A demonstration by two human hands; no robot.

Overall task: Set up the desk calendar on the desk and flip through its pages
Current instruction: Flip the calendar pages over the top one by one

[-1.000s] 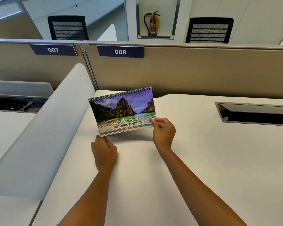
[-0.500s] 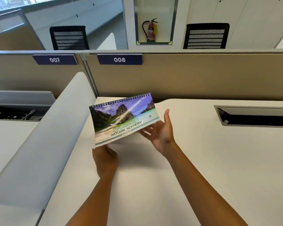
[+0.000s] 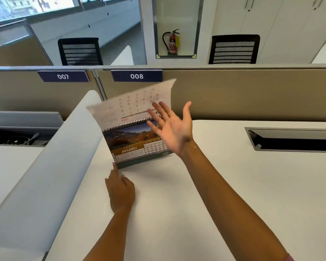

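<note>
The spiral-bound desk calendar [image 3: 132,146] stands on the white desk [image 3: 233,194], showing a January page with a mountain photo. Its cover page [image 3: 132,102] is swung up above the spiral, blurred, its printed back facing me. My right hand [image 3: 172,129] is palm up with fingers spread, the fingertips against the lifted page's right part, and it hides the calendar's right edge. My left hand [image 3: 120,189] rests on the desk, its fingertip touching the calendar's lower left corner.
A curved white divider [image 3: 51,166] runs along the desk's left side. A tan partition [image 3: 243,95] labelled 008 stands behind the calendar. A black cable tray [image 3: 294,140] is recessed at the right. Two office chairs stand beyond the partition.
The scenery cover has been flipped upward over the spiral, exposing January. My right hand let go of the cover's edge and opened under it. The left hand stayed at the lower left corner.
</note>
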